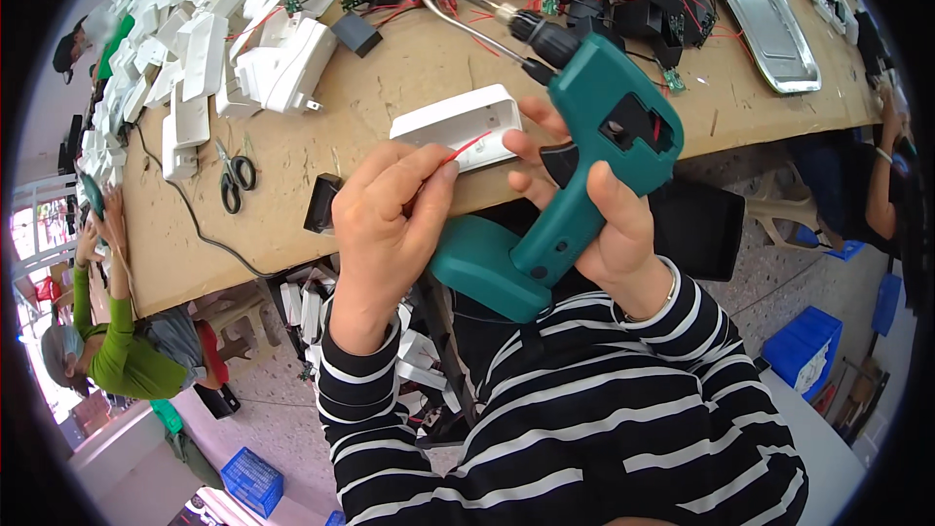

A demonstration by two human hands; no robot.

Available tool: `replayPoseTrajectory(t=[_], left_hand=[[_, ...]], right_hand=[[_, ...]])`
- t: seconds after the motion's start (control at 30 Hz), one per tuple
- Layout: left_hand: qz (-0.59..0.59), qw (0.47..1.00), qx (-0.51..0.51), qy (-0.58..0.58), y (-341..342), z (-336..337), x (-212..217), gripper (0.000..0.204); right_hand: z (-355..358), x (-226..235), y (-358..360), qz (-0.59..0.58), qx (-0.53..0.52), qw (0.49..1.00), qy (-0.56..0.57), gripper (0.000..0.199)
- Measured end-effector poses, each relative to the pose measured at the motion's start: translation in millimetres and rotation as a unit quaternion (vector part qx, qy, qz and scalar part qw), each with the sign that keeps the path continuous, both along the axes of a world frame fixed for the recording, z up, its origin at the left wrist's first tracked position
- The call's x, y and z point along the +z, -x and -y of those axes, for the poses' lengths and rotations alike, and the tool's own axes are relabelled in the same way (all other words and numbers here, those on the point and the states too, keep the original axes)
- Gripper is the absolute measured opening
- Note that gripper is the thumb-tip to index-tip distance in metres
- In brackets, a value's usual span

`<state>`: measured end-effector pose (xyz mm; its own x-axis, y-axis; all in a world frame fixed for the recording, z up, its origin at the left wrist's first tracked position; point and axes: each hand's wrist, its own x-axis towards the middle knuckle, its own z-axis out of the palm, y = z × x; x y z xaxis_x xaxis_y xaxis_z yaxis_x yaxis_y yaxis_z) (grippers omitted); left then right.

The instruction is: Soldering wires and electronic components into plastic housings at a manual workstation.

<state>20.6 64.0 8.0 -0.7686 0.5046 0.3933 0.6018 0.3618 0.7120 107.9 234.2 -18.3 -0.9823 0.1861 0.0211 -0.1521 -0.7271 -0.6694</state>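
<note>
My left hand [385, 214] pinches a thin red wire [471, 147] between thumb and fingertips, and the wire's end points to the right. Just beyond those fingertips lies an open white plastic housing [443, 119], like a shallow box, near the table's front edge. In my right hand [623, 248] is a green soldering gun [602, 88] with a black trigger, its handle between thumb and fingers. The gun's metal tip and a bent feed tube reach up and left, above the table. The far ends of my left fingers are hidden behind the hand.
White housings [200, 58] are piled at the far left, black boxes and circuit boards with red wires [623, 0] at the back. Scissors [236, 177] and a black cable [200, 224] lie left. A metal tray [774, 24] is at the far right. Other people sit on both sides.
</note>
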Motion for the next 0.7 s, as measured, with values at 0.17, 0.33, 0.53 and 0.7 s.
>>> replayPoseTrajectory(t=[0.17, 0.33, 0.53, 0.7], left_hand=[[-0.003, 1.0, 0.021, -0.009, -2.9, -7.3, -9.0, 0.012], [-0.038, 0.999, 0.034, -0.013, -6.3, -13.6, -10.4, 0.012], [-0.087, 0.995, 0.052, -0.026, -13.4, -23.0, -23.9, 0.012], [-0.143, 0.981, 0.128, 0.007, -16.0, -25.2, -32.2, 0.014]], right_hand=[[-3.8, 1.2, 8.9, 0.021, 0.004, 1.0, -0.013, 0.065], [-15.5, 0.1, 19.6, 0.03, 0.037, 0.999, -0.012, 0.064], [-41.6, 11.1, -12.0, 0.033, 0.047, 0.993, -0.104, 0.068], [-60.0, 22.6, -63.7, 0.064, -0.009, 0.965, -0.253, 0.074]])
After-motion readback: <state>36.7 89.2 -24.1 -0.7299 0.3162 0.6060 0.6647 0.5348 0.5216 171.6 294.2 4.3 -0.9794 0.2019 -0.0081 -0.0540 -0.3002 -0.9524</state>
